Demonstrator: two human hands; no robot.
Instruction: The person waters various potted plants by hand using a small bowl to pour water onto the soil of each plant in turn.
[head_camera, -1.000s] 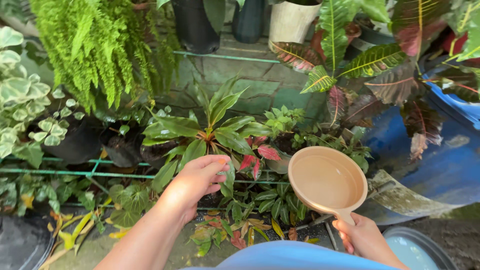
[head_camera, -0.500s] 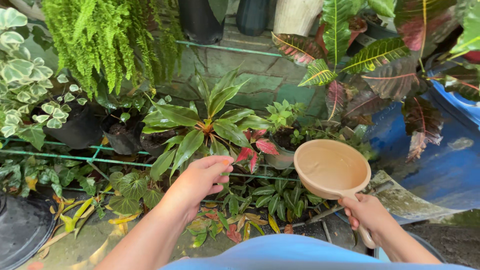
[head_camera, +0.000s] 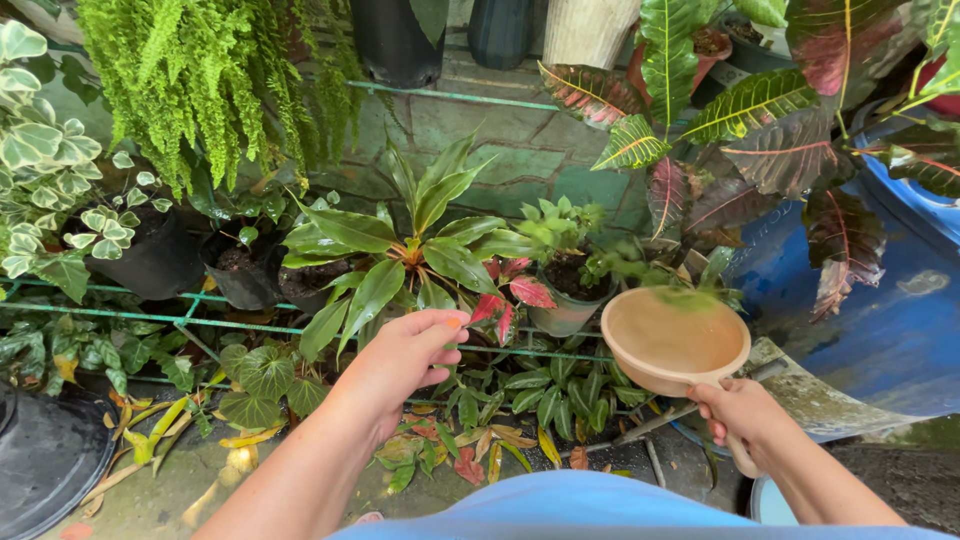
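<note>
Potted plants on green rails; mossy stone wall; blue barrel

We see a smooth, matt tan plastic water dipper, glossy waxy croton leaves, and rough mossy stone wall.

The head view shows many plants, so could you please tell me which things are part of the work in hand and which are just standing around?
In use:
- beige dipper, held by the right hand
- red-and-green plant, by the left hand

Standing by:
- fern
- blue barrel
- croton
</note>
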